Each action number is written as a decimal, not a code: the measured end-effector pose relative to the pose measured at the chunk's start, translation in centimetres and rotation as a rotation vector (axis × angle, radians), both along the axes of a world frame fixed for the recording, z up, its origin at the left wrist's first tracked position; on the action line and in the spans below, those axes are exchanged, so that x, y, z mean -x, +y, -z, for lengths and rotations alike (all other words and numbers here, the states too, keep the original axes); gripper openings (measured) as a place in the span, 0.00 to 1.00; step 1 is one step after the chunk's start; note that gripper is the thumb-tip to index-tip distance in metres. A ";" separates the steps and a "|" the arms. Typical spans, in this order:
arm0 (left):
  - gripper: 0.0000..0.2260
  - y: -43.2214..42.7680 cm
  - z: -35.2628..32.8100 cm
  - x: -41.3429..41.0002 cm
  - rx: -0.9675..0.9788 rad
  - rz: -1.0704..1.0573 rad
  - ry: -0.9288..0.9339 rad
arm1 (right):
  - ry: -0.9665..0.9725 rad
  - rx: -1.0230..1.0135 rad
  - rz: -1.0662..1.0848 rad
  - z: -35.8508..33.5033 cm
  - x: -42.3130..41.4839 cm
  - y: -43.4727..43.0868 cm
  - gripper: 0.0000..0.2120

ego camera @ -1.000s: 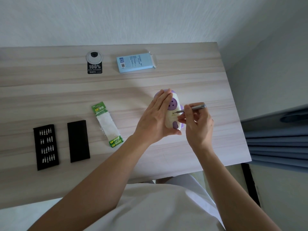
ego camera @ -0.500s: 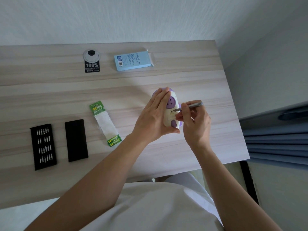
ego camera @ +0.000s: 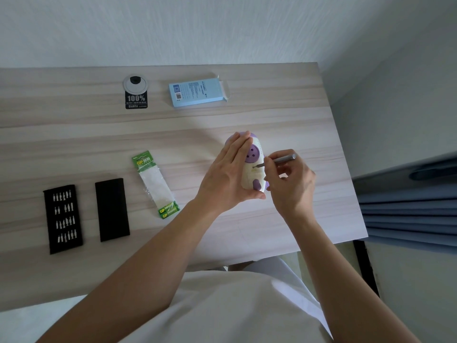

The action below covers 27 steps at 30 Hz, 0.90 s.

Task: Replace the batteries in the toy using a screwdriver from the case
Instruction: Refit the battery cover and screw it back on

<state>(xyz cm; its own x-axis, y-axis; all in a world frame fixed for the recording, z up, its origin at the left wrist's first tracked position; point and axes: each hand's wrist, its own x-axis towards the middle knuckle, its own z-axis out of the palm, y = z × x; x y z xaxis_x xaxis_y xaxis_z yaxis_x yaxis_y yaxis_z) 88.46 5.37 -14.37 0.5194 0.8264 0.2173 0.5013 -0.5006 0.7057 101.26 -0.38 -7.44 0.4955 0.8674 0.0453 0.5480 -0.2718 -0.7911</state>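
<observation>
The right hand [ego camera: 291, 186] pinches the slim grey metal screwdriver [ego camera: 282, 159], tip still seated in the cream-and-purple plastic toy [ego camera: 254, 177] that the left hand [ego camera: 225, 179] clasps with fingers together: unscrewing continues.

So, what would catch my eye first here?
The two hands at the right of the table: the left hand holds a purple-and-cream toy, and the right hand pinches a thin screwdriver with its tip against the toy. To the left lie a green battery pack and a black bit tray.

Cream toy [ego camera: 251, 175] with purple patches; green battery pack [ego camera: 154, 184]; pale blue box [ego camera: 196, 92]; black case [ego camera: 63, 219]; screwdriver [ego camera: 284, 158] looks grey.
</observation>
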 end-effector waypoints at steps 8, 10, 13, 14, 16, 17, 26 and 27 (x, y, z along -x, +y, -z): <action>0.47 0.0 0.0 0.1 0.004 -0.006 0.018 | -0.066 0.080 -0.066 -1.4 -0.4 0.2 0.06; 0.48 0.0 -0.1 0.2 0.020 -0.005 0.012 | -0.107 0.123 -0.099 -1.9 -0.7 0.3 0.06; 0.49 0.0 -0.2 0.3 0.030 0.001 0.010 | -0.180 0.186 -0.161 -2.7 -1.0 0.5 0.06; 0.50 0.0 -0.2 0.3 0.036 0.000 0.010 | -0.221 0.203 -0.186 -2.9 -1.0 0.7 0.05; 0.51 0.0 -0.2 0.3 0.036 -0.003 0.012 | -0.321 0.241 -0.229 -3.3 -1.0 1.0 0.04; 0.52 0.0 -0.1 0.3 0.034 -0.002 0.012 | -0.375 0.261 -0.245 -3.4 -1.0 1.2 0.04; 0.54 0.1 0.0 0.5 0.039 -0.007 -0.023 | -0.710 0.390 -0.466 -4.6 -0.4 1.7 0.05; 0.54 0.1 0.0 0.5 0.040 -0.008 -0.029 | -0.715 0.387 -0.477 -4.7 -0.4 1.7 0.03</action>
<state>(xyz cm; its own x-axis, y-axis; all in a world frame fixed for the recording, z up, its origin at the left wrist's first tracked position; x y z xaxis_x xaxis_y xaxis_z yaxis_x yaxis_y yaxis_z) 87.96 5.43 -14.35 0.5070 0.8386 0.1993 0.4839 -0.4683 0.7393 101.64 1.32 -2.69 0.0502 0.9899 -0.1324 0.9898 -0.0670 -0.1256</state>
